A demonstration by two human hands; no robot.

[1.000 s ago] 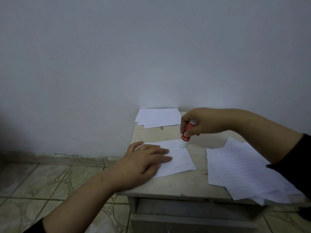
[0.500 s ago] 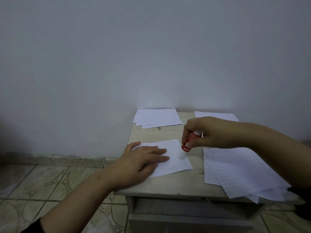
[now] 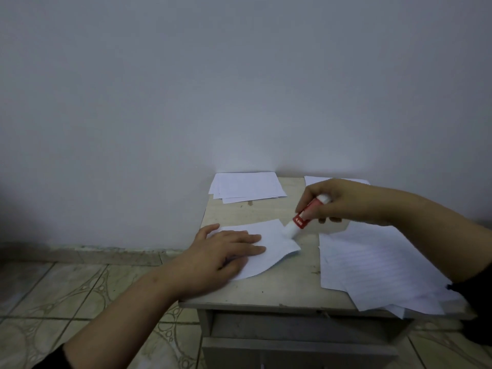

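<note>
A white sheet of paper [image 3: 274, 242] lies on a small worn table [image 3: 282, 286]. My left hand [image 3: 226, 251] rests flat on the sheet's left part, fingers straight. My right hand [image 3: 338, 201] grips a red and white glue stick [image 3: 302, 219], tilted, with its white tip touching the sheet's right edge. The sheet's near right corner curls up a little off the table.
A small stack of white papers [image 3: 247, 186] lies at the table's back left by the wall. A loose pile of lined sheets [image 3: 372, 265] covers the right side and overhangs the front edge. A drawer front [image 3: 298, 331] sits below; tiled floor [image 3: 66, 294] on the left.
My right hand has drawn the glue stick toward me along the sheet's right edge, and the stick now leans more. The sheet's right corner has lifted. My left hand stays put.
</note>
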